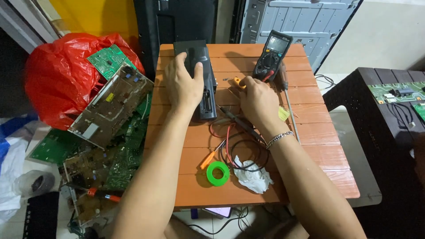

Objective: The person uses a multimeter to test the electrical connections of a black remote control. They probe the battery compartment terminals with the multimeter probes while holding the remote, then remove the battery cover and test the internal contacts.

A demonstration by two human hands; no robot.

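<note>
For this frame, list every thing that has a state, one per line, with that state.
left hand: palm down, gripping the black device
black device: lying flat on the table
right hand: resting on the table by the orange tool
multimeter: lying flat, display blank
screwdriver: lying loose
green tape roll: lying flat
white tissue: crumpled
red bag: bulging, boards on top
</note>
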